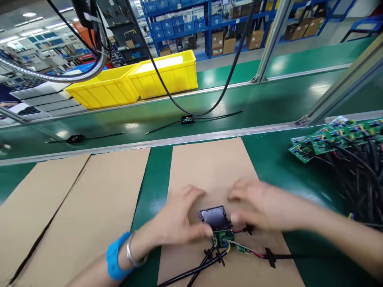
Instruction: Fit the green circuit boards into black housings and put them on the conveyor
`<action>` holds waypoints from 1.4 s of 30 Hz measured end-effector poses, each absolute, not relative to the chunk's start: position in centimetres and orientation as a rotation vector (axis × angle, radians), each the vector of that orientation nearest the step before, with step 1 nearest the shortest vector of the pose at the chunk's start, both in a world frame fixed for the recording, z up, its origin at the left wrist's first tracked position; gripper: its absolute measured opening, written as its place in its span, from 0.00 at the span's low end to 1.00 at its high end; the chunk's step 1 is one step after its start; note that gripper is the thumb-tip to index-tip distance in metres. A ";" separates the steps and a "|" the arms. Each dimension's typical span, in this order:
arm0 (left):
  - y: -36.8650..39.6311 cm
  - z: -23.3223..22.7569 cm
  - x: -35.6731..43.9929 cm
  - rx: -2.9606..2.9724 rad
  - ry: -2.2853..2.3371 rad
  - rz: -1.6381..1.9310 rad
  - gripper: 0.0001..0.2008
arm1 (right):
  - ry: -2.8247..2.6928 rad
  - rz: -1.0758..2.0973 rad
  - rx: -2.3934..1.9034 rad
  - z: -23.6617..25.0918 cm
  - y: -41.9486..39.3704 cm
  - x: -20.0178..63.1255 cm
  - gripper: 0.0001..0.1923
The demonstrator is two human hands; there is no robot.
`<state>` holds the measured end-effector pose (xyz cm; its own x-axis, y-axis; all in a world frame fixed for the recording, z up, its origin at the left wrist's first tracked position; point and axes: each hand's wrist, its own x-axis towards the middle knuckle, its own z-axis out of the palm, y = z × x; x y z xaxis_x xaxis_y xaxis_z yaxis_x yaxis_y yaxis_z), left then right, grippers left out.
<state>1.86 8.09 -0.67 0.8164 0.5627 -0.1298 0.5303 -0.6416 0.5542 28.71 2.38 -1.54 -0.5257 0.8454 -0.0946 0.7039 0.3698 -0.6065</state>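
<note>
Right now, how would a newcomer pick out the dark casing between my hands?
On the green bench, find the rightmost cardboard sheet. Between the left hand and right hand is a dark rectangular casing. Its broad dark face distinguishes it from the green circuit board at its near edge.

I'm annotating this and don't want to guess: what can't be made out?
In the head view:
Right hand: motion blur; whether it touches the dark casing is unclear.
Circuit board: too small to read any markings.
Black cables: far ends cut off by the bottom edge.
Pile of boards and cables: cut off by the right edge.
</note>
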 end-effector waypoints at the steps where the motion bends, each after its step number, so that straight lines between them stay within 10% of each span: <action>1: 6.3 -0.8 1.8 2.365 0.809 0.074 0.40 | -2.379 0.954 -1.384 -1.7 0.5 27.4 0.17; 8: 2.3 -0.5 2.9 2.311 0.718 0.253 0.44 | -2.264 0.820 -1.382 -1.9 -3.7 25.0 0.03; 12: 1.2 0.1 3.4 2.251 0.719 0.198 0.21 | -2.060 0.966 -1.456 -1.4 -3.5 25.1 0.05; 20: 0.4 0.9 1.7 2.066 0.883 0.034 0.09 | -2.167 1.178 -1.442 -2.2 -3.6 26.0 0.15; 27: 2.0 2.0 1.8 2.015 0.967 0.179 0.08 | -2.021 1.111 -1.375 -2.0 -2.3 25.6 0.16; 33: 2.2 2.0 2.4 2.011 1.008 0.241 0.10 | -1.428 1.729 -1.112 -1.0 -3.4 25.0 0.20; 39: 2.1 1.0 2.5 2.118 1.070 0.270 0.20 | -1.630 1.406 -1.360 -1.4 -2.9 25.0 0.13; 42: 2.0 0.4 3.1 2.139 1.134 0.316 0.09 | -1.645 1.389 -1.437 -1.7 -1.4 25.2 0.11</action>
